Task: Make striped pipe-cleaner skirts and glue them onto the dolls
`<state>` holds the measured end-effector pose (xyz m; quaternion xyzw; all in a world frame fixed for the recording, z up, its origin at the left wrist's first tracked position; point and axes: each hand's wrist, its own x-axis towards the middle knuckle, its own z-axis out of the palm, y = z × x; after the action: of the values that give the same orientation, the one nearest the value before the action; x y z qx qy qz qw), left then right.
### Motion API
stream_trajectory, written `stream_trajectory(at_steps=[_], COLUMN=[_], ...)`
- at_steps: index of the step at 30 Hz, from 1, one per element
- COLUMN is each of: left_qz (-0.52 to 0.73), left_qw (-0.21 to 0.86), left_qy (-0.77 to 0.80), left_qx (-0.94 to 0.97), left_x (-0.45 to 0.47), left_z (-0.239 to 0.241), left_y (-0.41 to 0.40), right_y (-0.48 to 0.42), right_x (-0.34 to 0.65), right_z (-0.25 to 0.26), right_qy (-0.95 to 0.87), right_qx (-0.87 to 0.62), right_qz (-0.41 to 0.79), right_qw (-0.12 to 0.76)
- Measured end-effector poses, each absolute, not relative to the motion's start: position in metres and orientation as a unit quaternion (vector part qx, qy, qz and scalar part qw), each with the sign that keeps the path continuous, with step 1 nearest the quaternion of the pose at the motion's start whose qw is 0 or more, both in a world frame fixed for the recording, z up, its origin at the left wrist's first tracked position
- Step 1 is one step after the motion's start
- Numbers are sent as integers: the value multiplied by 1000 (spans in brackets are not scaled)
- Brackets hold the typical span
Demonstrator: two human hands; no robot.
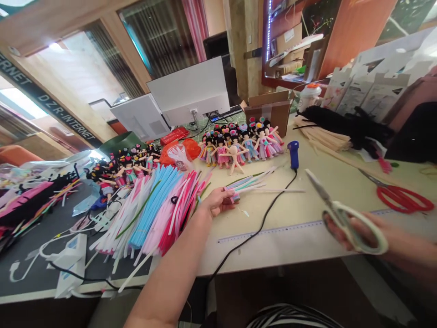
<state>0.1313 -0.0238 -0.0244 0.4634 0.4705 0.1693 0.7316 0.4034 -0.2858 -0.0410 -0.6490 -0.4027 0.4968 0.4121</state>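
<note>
My left hand [219, 201] is closed round the near end of a small bundle of pastel pipe cleaners [251, 183], whose far ends fan out to the right over the table. At the right, my right hand [346, 234] grips white-handled scissors [336, 210] by the handles, with the blades pointing up and away to the left. Beyond the left hand stands a bare beige doll figure [234, 157], before rows of finished dolls [251, 139] in coloured skirts. Left of my forearm lie thick piles of blue pipe cleaners [155, 200], with pink and white ones beside them.
A ruler [273, 231] lies along the table front, crossed by the black cord of a blue glue gun-like tool [293, 156]. Red-handled scissors [403, 198] lie at the right. Behind are a cardboard box [266, 111] and monitors [196, 89]. A power strip [71, 264] is front left.
</note>
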Motion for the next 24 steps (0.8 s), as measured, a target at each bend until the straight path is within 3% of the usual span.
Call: stream_trajectory(at_steps=[3,10,24], left_qz=[166,182,233], left_qw=[745,752,766], left_qy=[464,459,429], left_qx=[451,437,417], left_x=[135,133,141], left_z=[-22,-17,-2], left_y=[-34,-50,-66], right_y=[-273,-245,-232], right_x=[363,314,306], right_z=[-40,-20,-12], right_qy=[-458,-492,-537], right_qx=[-554,-496,-510], right_qz=[589,650,611], right_qw=[370,298,278])
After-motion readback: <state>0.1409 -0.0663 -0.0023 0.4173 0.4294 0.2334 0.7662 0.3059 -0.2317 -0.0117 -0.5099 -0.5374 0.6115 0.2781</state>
